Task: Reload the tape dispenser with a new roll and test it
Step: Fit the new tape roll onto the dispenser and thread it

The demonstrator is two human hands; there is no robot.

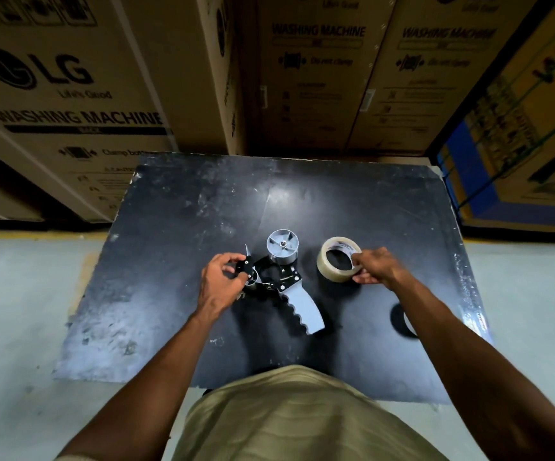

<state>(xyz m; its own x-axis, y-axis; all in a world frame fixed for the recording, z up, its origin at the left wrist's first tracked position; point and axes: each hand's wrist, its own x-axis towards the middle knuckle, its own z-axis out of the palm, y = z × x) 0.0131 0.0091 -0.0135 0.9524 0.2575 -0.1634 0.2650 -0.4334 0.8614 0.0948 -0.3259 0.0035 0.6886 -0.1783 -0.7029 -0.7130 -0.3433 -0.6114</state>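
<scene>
Tall cardboard cartons (70,94) printed "WASHING MACHINE" stand stacked behind a scuffed black counter (186,211) set over a pale concrete floor (20,311); the cartons are closed, so their contents cannot be told. On the counter, near its middle, lies the tape dispenser (281,281) on its side, its grey ridged handle (306,311) pointing toward the person and its grey hub (282,249) standing bare, with no roll on it. The left hand (223,284) has its grip pinched on the black front end of the dispenser, thumb and fingers pressed against the bracket. Just to the right of the dispenser, apart from it, the new roll of clear tape (337,259) rests on the counter, tilted so its open core faces up. The right hand (374,266) holds this roll at its near right edge, grip pinched with fingertips inside the core and the thumb on the outer wrap. Nearer the person, partly hidden by the right forearm, lies a dark ring-shaped object (401,319) that cannot be made out clearly.
</scene>
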